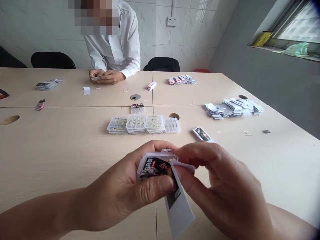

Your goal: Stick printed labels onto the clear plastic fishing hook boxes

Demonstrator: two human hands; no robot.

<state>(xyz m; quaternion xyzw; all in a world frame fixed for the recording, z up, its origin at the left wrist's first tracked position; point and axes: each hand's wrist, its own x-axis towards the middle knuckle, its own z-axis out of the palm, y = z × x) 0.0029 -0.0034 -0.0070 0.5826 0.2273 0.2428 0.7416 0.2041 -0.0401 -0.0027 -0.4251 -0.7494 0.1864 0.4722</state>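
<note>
So you've got the clear box (156, 154) up over the surface (62, 156) in your left hand (127, 186), thumb pinning the black label (158, 167) against it, probably for steadiness while your right hand (227, 186) pinches the white paper flap (186, 165) near its corner.

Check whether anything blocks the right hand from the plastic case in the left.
Nothing visible does: the right hand is at the edge of the plastic case, with a white paper flap at its thumb.

Black chairs (53, 60) stand beyond the table (62, 150); a power socket (171, 21) sits on the tiled wall (192, 33). By the window (301, 26) lies something yellow (262, 39) — a box, perhaps.
</note>
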